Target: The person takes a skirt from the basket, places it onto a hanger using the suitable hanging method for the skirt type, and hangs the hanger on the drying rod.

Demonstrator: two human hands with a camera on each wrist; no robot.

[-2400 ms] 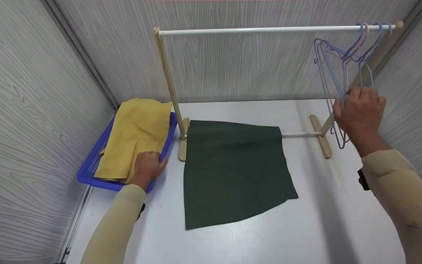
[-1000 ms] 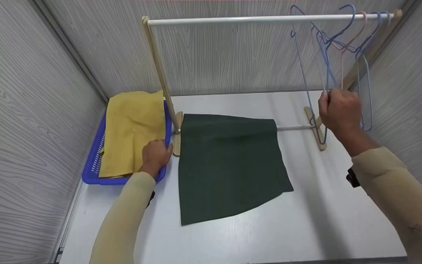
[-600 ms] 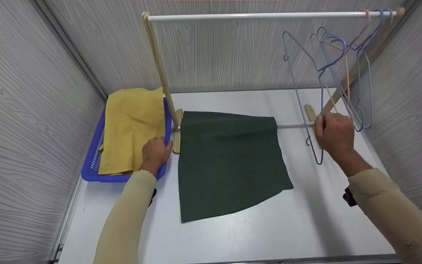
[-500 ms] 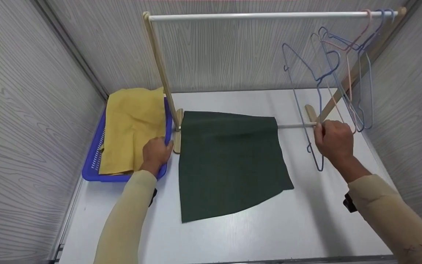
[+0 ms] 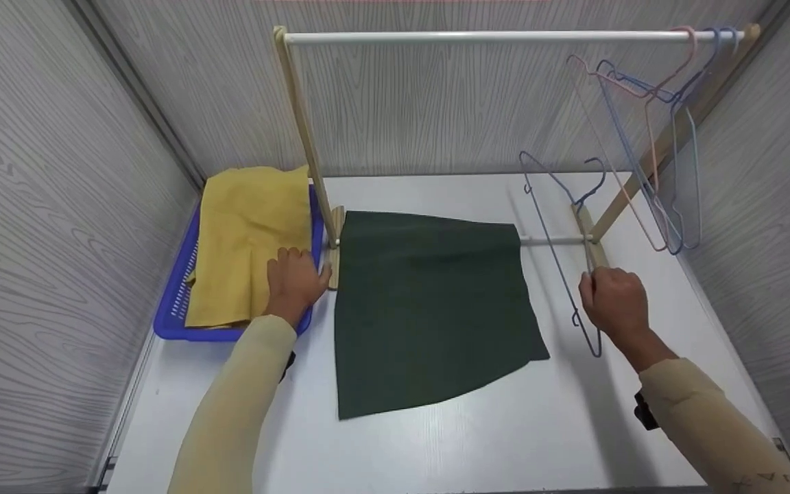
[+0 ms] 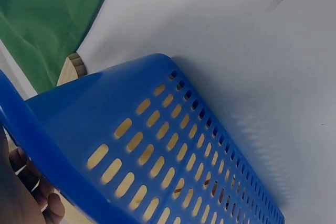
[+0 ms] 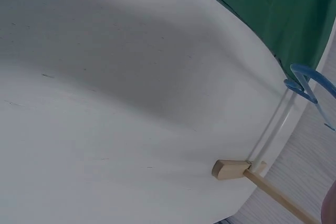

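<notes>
My right hand (image 5: 616,302) grips one side of a blue clothes hanger (image 5: 551,252), held low over the table and tilted, its hook toward the rack. In the right wrist view only a corner of the hand (image 7: 329,208) shows, with part of the blue hanger (image 7: 315,80). On the left, my left hand (image 5: 294,283) rests at the right rim of a blue basket (image 5: 164,314), fingers fairly straight over the yellow cloth (image 5: 251,233), thumb at the outer side. The left wrist view shows the slotted basket wall (image 6: 152,156) and fingers (image 6: 37,187) behind the rim.
A dark green cloth (image 5: 436,309) lies spread on the white table (image 5: 477,446). Behind it stands a rack with wooden legs and a white rail (image 5: 505,38). A pink hanger (image 5: 650,130) and other blue hangers hang at its right end. Wood-grain panels enclose three sides.
My right hand has lifted the blue hanger off the rail and brought it down toward me, slightly left. The left hand's fingers have straightened from their grip on the basket rim.
</notes>
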